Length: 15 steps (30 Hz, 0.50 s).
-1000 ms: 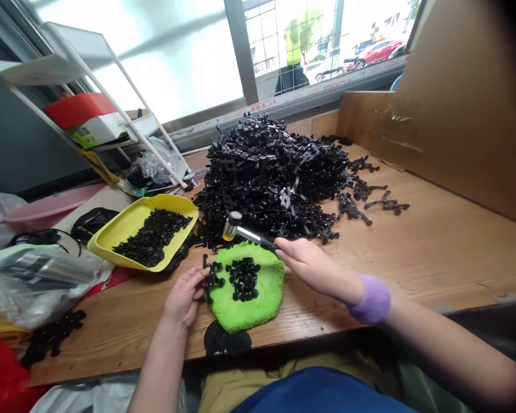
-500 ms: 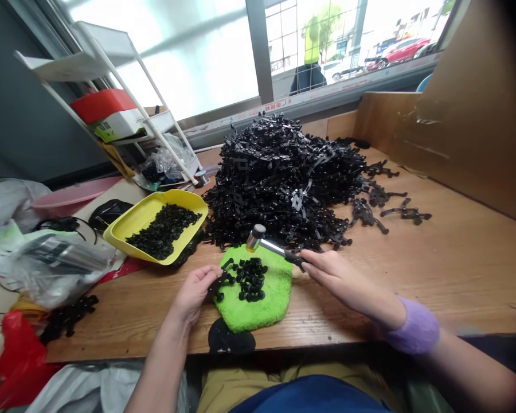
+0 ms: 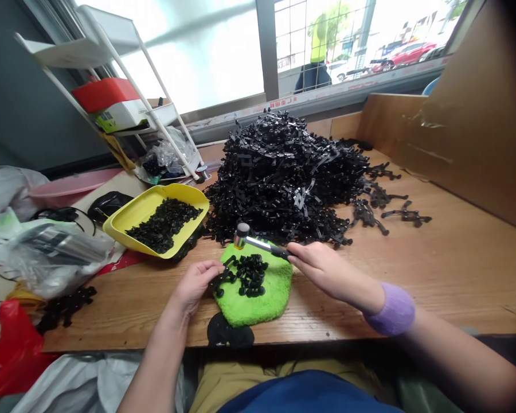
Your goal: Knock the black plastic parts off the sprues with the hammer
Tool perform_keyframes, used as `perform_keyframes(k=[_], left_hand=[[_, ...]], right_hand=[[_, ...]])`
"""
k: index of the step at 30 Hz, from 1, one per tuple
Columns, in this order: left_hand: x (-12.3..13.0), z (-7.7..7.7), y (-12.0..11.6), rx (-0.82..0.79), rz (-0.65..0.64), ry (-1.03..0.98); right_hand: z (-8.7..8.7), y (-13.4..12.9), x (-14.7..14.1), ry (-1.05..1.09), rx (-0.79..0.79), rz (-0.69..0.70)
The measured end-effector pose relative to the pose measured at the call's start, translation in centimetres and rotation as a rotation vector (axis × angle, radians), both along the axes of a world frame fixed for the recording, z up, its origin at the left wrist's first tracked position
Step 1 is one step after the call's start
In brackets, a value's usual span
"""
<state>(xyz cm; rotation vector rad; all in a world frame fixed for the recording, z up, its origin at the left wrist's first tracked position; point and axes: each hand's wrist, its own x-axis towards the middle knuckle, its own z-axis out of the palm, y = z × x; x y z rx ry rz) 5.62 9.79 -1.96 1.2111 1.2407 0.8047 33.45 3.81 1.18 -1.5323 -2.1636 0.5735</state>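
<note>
My left hand (image 3: 198, 281) pinches a black plastic part (image 3: 224, 276) at the left edge of a fuzzy green cloth (image 3: 277, 295). In my right hand (image 3: 320, 265) is the dark handle of a small hammer (image 3: 260, 244), its head raised over the cloth's upper left edge. Several small black pieces (image 3: 251, 275) lie clustered on the cloth, just right of the held part. Behind the cloth rises a large heap of black plastic parts (image 3: 279, 172). A yellow tray (image 3: 131, 215) with small black pieces stands to the left.
Loose black parts (image 3: 406, 215) lie right of the heap. A cardboard sheet (image 3: 477, 126) stands at the right. White shelves (image 3: 155, 117), plastic bags (image 3: 64, 258) and a pink basin (image 3: 75, 186) are at the left. A black round pad (image 3: 230, 332) lies at the front edge.
My right hand and the hammer have moved left, bringing the hammer head nearer the part in my left hand. My left hand keeps its hold. The view has shifted slightly.
</note>
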Motion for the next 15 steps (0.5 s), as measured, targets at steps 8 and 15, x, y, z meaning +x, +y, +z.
perform_keyframes(k=[8,15], left_hand=[[0.1,0.6,0.0,-0.005,-0.016,-0.009],[0.0,0.3,0.3,-0.04,-0.02,0.004]], right_hand=[[-0.1,1.4,-1.8,-0.241,0.107,0.053],[-0.1,1.5,-2.2,-0.307,0.114,0.069]])
